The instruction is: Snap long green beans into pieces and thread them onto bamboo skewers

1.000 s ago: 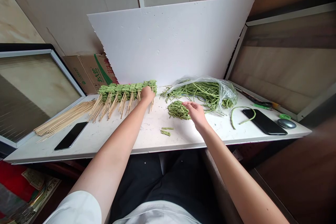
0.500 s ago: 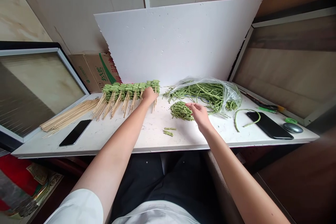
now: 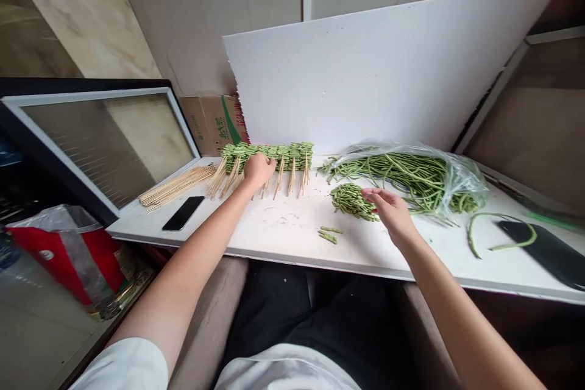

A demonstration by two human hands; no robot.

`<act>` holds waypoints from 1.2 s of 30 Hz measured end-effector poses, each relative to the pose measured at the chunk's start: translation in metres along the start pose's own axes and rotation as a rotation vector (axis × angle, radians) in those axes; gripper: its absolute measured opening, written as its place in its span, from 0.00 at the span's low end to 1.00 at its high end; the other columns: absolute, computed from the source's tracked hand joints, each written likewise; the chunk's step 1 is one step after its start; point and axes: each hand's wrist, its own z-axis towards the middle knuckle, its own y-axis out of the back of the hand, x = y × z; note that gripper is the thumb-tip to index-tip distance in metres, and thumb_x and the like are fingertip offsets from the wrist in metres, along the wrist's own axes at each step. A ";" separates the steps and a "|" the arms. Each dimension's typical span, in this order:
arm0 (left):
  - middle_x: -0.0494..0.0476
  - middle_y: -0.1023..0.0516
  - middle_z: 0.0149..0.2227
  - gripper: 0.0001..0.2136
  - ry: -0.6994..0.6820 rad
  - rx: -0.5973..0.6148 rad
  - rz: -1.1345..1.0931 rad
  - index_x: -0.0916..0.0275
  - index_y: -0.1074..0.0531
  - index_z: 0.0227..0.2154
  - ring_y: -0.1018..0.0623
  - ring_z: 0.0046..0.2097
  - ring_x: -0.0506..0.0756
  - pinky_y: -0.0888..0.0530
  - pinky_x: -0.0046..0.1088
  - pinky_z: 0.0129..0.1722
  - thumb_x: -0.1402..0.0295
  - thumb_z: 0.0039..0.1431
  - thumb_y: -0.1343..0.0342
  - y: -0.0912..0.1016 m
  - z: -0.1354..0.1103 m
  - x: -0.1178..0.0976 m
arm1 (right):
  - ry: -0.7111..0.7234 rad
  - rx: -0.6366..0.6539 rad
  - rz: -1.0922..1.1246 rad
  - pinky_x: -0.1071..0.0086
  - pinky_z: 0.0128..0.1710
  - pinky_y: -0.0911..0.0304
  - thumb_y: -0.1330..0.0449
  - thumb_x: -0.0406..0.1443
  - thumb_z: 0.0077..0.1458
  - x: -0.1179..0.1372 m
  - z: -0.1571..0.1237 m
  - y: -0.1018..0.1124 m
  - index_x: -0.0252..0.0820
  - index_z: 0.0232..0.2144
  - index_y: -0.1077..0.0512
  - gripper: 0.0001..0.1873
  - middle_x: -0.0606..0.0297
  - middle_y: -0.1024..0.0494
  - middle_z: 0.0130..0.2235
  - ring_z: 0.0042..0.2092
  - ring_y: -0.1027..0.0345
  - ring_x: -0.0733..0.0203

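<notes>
My left hand is over the row of skewered green bean pieces, with its fingers curled in. Nothing shows between them, though their undersides are hidden. Bundled bamboo stick ends point toward me on both sides of this hand. Beside the heap of cut green beans, my right hand has its fingers stretched out, palm turned toward the heap, and no item visible in it. A few cut bean pieces lie nearer the front edge.
Loose bamboo skewers and a phone lie on the left of the white table. Long beans in a plastic bag fill the back right. One long bean touches a black device. A white board stands behind.
My left hand has moved left along the skewered row, away from its right end. My right hand stays by the cut heap. The whole view has turned to the left.
</notes>
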 end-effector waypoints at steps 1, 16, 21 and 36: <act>0.65 0.21 0.28 0.22 0.022 -0.071 0.062 0.61 0.25 0.27 0.19 0.38 0.63 0.30 0.33 0.36 0.52 0.69 0.52 0.012 0.000 0.024 | -0.001 0.013 -0.018 0.64 0.38 0.36 0.34 0.48 0.49 0.000 -0.001 -0.001 0.43 0.39 0.18 0.19 0.55 0.16 0.50 0.49 0.25 0.49; 0.72 0.23 0.60 0.19 0.445 0.021 0.369 0.64 0.19 0.50 0.23 0.58 0.70 0.25 0.44 0.56 0.69 0.57 0.43 0.120 -0.067 0.367 | 0.084 0.165 -0.259 0.58 0.41 0.29 0.33 0.55 0.49 0.001 0.008 -0.029 0.46 0.40 0.17 0.24 0.53 0.15 0.51 0.55 0.23 0.38; 0.73 0.21 0.57 0.15 0.420 0.013 0.382 0.63 0.17 0.47 0.24 0.59 0.72 0.27 0.47 0.58 0.66 0.63 0.45 0.108 -0.067 0.388 | 0.035 0.190 -0.313 0.56 0.49 0.32 0.33 0.55 0.50 0.006 0.011 -0.035 0.46 0.43 0.18 0.25 0.53 0.17 0.56 0.60 0.26 0.39; 0.63 0.19 0.54 0.11 0.277 0.011 0.304 0.59 0.16 0.43 0.25 0.57 0.65 0.30 0.38 0.60 0.65 0.62 0.42 0.105 -0.062 0.391 | 0.053 0.202 -0.408 0.49 0.52 0.30 0.32 0.55 0.48 0.017 0.012 -0.038 0.53 0.38 0.17 0.19 0.55 0.17 0.55 0.59 0.26 0.35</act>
